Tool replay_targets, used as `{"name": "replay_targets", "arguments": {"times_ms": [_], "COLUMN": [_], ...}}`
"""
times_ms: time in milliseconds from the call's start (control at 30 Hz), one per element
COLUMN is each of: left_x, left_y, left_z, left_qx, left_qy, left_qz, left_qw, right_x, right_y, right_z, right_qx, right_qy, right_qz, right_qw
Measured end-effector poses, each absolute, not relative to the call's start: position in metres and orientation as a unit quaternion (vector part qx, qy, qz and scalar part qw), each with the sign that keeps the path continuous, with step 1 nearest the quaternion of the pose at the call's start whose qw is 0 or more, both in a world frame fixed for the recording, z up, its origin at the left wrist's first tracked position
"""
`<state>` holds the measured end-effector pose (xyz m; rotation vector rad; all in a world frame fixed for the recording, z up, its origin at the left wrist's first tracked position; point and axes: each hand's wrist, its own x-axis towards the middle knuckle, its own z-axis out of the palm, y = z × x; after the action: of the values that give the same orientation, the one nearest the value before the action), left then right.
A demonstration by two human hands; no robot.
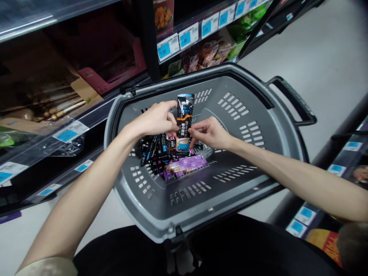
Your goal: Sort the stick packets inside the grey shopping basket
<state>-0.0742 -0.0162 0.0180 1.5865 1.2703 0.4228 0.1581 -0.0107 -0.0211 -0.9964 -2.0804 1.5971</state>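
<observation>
A slim black coffee sachet (184, 124) with a blue top edge and a cup picture stands upright between my hands, inside a grey shopping basket (230, 207). My left hand (161, 119) pinches its left edge, index finger near the top. On the other side, my right hand (209, 133) grips the lower right edge between thumb and fingers. Below them, several more black sachets (156, 151) lie in a loose pile on the basket floor. A purple packet (186, 166) rests in front of the pile. The pile is partly hidden by my left hand.
Shelves with blue-and-white price tags (188, 36) run along the left and back. Snack packets (211, 53) fill a low shelf behind the basket. The basket's black handle (296, 101) sticks out at the right. Another shelf edge (306, 216) stands at the lower right.
</observation>
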Motion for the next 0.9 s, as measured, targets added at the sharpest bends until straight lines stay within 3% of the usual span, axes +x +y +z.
{"name": "replay_targets", "arguments": {"times_ms": [900], "left_x": [-0.0754], "left_y": [-0.0147], "left_z": [0.0183], "left_qx": [0.678], "left_qy": [0.537], "left_qz": [0.148], "left_qw": [0.479], "right_x": [0.1557], "right_y": [-0.0071], "right_z": [-0.0278], "right_qx": [-0.358], "right_qy": [-0.711], "right_qz": [0.572], "right_qw": [0.198]}}
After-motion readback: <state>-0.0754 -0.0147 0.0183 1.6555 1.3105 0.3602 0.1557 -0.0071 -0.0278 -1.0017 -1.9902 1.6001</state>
